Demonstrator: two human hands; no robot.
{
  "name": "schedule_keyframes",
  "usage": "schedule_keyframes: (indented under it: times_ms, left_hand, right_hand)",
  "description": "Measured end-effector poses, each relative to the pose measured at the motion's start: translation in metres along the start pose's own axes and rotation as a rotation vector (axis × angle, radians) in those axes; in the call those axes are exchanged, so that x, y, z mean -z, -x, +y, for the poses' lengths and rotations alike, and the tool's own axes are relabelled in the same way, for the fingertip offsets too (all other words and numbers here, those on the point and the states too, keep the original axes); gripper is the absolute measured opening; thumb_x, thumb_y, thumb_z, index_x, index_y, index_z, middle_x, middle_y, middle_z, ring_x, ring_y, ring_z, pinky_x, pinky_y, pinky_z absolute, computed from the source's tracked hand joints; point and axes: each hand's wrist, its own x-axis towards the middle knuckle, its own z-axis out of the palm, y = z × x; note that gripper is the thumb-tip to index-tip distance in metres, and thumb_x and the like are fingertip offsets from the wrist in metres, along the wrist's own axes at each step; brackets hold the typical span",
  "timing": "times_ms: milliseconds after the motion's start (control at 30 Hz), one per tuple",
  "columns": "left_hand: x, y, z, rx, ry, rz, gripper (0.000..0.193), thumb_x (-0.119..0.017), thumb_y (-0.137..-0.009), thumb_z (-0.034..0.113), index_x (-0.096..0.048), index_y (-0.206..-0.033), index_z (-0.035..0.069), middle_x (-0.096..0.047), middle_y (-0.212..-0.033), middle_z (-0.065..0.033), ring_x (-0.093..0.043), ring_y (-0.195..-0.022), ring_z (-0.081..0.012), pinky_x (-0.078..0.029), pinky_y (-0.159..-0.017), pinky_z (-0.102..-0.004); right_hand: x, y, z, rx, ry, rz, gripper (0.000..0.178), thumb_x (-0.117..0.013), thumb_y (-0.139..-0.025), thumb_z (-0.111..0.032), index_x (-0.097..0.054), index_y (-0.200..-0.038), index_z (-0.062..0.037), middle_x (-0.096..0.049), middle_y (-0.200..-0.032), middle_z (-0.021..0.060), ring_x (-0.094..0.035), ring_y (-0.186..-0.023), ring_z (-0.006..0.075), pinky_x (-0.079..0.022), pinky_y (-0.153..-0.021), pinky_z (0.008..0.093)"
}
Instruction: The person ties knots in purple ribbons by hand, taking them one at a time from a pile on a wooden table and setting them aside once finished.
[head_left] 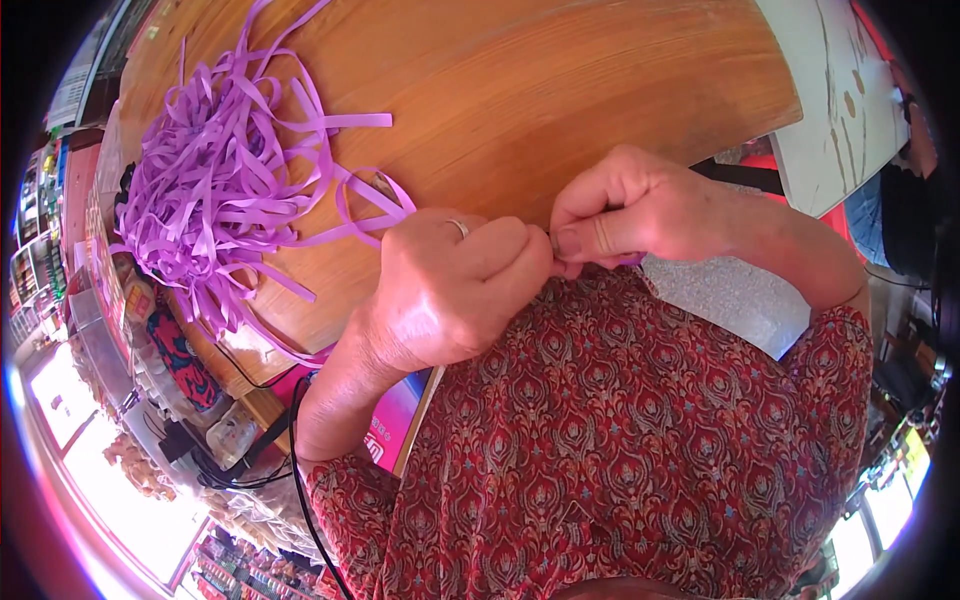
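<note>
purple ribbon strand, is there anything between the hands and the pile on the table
Nothing visible. The strand runs from the left hand and right hand over bare wooden table to the purple ribbon pile.

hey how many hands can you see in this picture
2. The left hand, wearing a ring, is closed at the table edge, fingertips meeting the right hand, which pinches something small beside it. The purple ribbon pile lies further left. None seem hidden.
</note>
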Motion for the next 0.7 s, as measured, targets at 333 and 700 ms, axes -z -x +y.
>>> schedule_keyframes:
  times_ms: [333,700]
  left_hand:
    - [-0.009,-0.007,-0.006,0.354,0.449,0.270,0.012,-0.071,-0.075,0.009,-0.063,-0.083,0.004,-0.055,-0.064,-0.0068,-0.053,-0.051,-0.0188,-0.041,-0.045,-0.0296]
    - [-0.011,-0.007,-0.006,0.422,0.522,0.239,0.012,-0.069,-0.077,0.006,-0.064,-0.087,0.003,-0.060,-0.072,-0.0079,-0.054,-0.056,-0.0192,-0.043,-0.050,-0.0279]
  right_hand:
    - [0.011,0.003,-0.006,0.191,-0.293,0.048,0.041,-0.053,-0.091,-0.040,-0.066,-0.084,-0.0016,-0.059,-0.067,0.0015,-0.050,-0.060,0.0049,-0.038,-0.052,0.0180]
    - [0.015,0.003,-0.003,0.204,-0.143,0.133,0.039,-0.054,-0.092,-0.038,-0.066,-0.084,-0.0021,-0.056,-0.065,0.0001,-0.048,-0.059,0.0051,-0.038,-0.053,0.0189]
